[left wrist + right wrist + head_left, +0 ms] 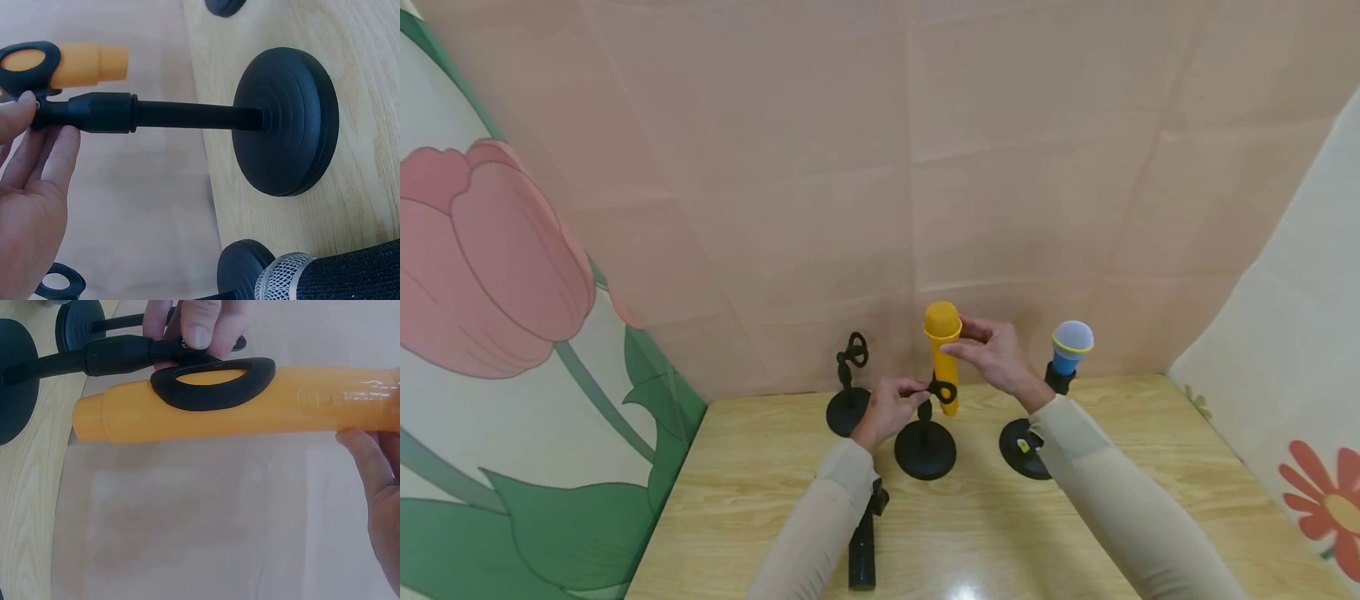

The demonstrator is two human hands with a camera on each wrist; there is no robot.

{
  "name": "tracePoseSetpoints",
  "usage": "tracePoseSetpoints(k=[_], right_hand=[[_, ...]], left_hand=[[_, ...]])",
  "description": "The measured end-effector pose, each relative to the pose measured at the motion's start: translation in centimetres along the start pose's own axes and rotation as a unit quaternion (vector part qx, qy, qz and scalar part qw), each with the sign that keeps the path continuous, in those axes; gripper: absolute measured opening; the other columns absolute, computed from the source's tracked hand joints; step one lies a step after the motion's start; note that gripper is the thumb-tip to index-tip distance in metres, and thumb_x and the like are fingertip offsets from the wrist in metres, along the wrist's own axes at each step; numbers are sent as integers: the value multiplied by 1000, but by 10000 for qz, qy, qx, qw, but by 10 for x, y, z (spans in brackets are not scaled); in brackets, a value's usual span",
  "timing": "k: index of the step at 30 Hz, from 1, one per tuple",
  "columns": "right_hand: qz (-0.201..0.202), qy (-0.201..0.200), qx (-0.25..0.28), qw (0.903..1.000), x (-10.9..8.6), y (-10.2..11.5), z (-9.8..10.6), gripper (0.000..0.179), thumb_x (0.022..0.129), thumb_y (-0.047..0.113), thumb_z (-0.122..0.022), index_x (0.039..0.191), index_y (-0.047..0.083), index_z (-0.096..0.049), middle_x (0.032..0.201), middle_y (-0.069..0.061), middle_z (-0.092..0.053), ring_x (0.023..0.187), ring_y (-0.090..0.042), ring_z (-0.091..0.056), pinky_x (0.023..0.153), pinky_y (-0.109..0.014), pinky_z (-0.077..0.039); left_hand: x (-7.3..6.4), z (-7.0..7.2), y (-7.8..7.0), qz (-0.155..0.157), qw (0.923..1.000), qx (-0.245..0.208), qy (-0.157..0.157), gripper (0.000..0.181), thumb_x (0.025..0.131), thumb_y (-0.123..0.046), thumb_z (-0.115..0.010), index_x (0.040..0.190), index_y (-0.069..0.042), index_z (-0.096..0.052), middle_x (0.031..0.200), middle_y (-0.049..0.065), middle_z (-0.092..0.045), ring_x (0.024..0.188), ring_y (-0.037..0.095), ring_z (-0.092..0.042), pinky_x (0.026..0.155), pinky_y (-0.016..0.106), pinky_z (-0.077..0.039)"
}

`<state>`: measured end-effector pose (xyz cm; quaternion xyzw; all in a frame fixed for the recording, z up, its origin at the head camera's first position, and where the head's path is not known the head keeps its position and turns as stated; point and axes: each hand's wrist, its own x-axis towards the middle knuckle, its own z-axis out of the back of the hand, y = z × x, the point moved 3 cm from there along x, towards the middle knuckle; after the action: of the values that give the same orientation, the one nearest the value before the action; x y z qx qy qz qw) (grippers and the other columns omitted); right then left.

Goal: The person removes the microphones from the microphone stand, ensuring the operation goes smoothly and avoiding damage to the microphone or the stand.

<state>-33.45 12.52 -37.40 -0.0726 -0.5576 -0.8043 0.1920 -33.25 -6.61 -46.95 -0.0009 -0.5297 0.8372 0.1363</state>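
Observation:
My right hand (1000, 354) holds a yellow toy microphone (946, 367) between thumb and fingers near its head. The microphone stands upright, head at the top. My left hand (887, 410) pinches the joint under the clip ring of the middle microphone stand (925, 450). In the right wrist view the black clip ring (215, 402) overlaps the side of the yellow microphone (300, 409), and yellow shows through its opening. Whether the handle sits inside the ring, I cannot tell. The stand's round base rests on the table.
Another stand with a bare clip (847, 410) is at the left. At the right, a stand (1022, 450) carries a blue-and-white microphone (1067, 354). A black microphone (862, 554) with a silver mesh band lies near my left forearm on the wooden table (730, 500).

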Motion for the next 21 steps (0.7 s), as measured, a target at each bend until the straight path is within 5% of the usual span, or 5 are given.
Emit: tracePoseSetpoints(k=[21], right_hand=[[143, -82, 17, 9999, 7, 19, 6, 53, 91, 18, -76, 137, -1, -58, 125, -20, -66, 113, -33, -65, 92, -40, -53]], left_hand=[[0, 0, -2, 89, 9999, -51, 21, 17, 95, -17, -70, 108, -9, -78, 107, 0, -74, 98, 15, -68, 89, 36, -55]])
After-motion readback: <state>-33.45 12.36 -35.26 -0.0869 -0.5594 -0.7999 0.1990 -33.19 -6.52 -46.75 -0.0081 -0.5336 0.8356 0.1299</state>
